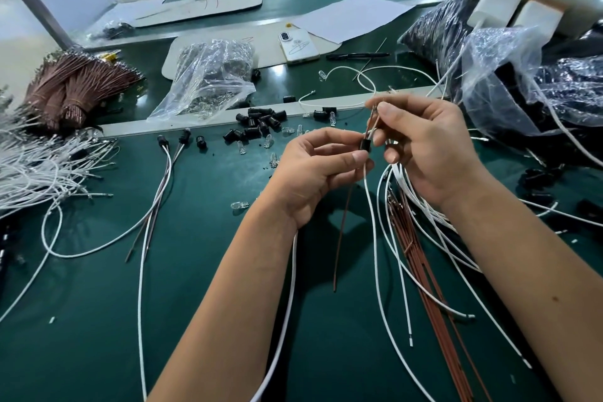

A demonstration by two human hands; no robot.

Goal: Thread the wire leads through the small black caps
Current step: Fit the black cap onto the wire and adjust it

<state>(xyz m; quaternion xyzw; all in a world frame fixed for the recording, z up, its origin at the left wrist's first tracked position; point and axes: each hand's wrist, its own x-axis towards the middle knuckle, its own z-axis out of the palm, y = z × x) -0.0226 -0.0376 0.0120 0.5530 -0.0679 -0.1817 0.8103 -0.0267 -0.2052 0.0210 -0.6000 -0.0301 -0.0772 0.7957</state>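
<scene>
A green work table [98,320] fills the view, its nearest stretch between the two forearms the only open room. Along the right edge, bulging plastic bags of black parts [522,81] crowd in close. On the left, a bundle of brown wires [75,88] and a sprawl of white leads [39,166] hem that side. A clear bag of small clear parts [208,78] lies beyond the raised strip, with a white phone [298,46] behind it. A loose pile of black caps [261,124] sits just past the hands.

The right hand [427,147] pinches the upper ends of a brown lead [342,228] and a white lead [372,206] between thumb and forefinger. The left hand [313,170] holds them lower down, fingers curled. One black cap [365,144] sits on the wires between the two hands; both leads seem to pass through it, though that is hard to make out.
</scene>
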